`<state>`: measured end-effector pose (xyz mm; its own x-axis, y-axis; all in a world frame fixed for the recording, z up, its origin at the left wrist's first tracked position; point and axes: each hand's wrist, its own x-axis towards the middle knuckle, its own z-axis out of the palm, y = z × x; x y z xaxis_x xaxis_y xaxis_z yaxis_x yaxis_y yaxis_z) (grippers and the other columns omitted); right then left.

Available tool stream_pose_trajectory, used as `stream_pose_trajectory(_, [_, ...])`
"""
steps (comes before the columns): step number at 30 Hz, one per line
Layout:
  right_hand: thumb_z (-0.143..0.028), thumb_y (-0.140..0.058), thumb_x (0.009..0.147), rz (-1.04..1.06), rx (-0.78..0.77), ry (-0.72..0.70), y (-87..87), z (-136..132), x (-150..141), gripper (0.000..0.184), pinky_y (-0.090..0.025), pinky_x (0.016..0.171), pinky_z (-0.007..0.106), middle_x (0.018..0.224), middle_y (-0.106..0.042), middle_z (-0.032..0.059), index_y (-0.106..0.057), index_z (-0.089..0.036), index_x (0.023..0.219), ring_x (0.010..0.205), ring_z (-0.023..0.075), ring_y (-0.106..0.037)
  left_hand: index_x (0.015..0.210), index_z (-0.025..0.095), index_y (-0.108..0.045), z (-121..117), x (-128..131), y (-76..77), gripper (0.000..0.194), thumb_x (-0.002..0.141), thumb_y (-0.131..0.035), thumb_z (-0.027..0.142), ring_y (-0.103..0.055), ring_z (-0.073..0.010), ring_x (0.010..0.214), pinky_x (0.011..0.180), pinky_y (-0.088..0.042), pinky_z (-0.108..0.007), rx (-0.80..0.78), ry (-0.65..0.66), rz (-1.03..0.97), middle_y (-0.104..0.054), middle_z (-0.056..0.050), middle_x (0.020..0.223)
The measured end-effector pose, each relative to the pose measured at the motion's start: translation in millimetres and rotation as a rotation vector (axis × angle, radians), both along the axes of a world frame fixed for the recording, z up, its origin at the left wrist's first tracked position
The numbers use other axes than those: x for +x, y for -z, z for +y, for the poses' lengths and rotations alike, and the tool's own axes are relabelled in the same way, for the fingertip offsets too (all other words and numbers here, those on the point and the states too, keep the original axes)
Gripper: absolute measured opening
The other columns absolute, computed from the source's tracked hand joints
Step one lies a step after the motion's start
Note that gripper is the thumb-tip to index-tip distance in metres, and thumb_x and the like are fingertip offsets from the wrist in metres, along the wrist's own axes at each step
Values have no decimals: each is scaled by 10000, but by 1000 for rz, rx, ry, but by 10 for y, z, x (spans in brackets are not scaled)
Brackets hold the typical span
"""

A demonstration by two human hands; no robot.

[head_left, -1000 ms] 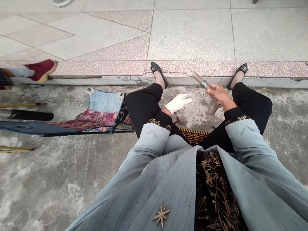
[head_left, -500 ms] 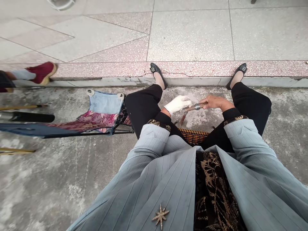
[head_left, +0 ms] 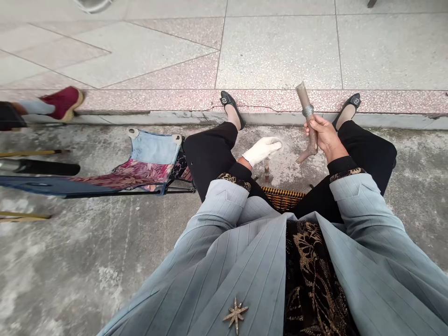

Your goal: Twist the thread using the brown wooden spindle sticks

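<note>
My right hand (head_left: 324,135) is closed round a crooked wooden stick (head_left: 312,133). The stick rises past my fingers, with grey wire (head_left: 308,110) wound round it just above them. Its lower end bends sharply to the left. My left hand (head_left: 262,149), in a white glove, is apart from the stick, its fingers pressed together; what they hold, if anything, is hidden. Just below that glove shows a short piece of wood (head_left: 266,171), and I cannot tell whether the glove touches it. Between my thighs is the edge of a brown woven basket (head_left: 283,198).
A folding chair (head_left: 152,170) with patterned cloth stands by my left knee. Further left are a black-ended cylinder (head_left: 49,167), thin yellow sticks (head_left: 31,153) and another person's red shoe (head_left: 63,103). My feet rest on a raised tiled step (head_left: 280,100).
My right hand has lifted and turned the crooked stick from lying sideways to nearly upright, away from the glove. My left hand has stayed almost in place.
</note>
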<state>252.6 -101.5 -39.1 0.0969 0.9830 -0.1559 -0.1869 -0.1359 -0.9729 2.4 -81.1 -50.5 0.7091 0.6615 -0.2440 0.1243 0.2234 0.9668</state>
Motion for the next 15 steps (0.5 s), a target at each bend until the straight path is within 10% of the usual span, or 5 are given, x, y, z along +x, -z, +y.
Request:
stream_pose_trajectory(6, [-298,-674,816,-515,-271,-38,240,75,5,433,-521,716,335,887,-700,60,-673,-146,1222,688,173,-592,707,142,-654,-77,21,-120,288,813,-712,404,-393,-61,435,441,-292,-212,72,44,134,-515,1,519])
stream_pose_trajectory(10, [-232,-676,818,-1052,-305,-377,190,48,-7,374,-491,826,347,1011,-734,89,-735,-173,1183,869,245,-647,698,140,-657,-84,21,-126,240,818,-689,345,-425,-65,446,448,-306,-213,109,16,183,-553,-8,549])
stream_pose_trajectory(15, [-259,-706,802,-1119,-314,-841,152,11,25,388,-464,751,280,993,-754,49,-755,-247,1186,869,223,-655,733,124,-662,-48,-10,-102,229,812,-659,339,-432,-63,468,458,-329,-210,120,5,166,-614,-26,624])
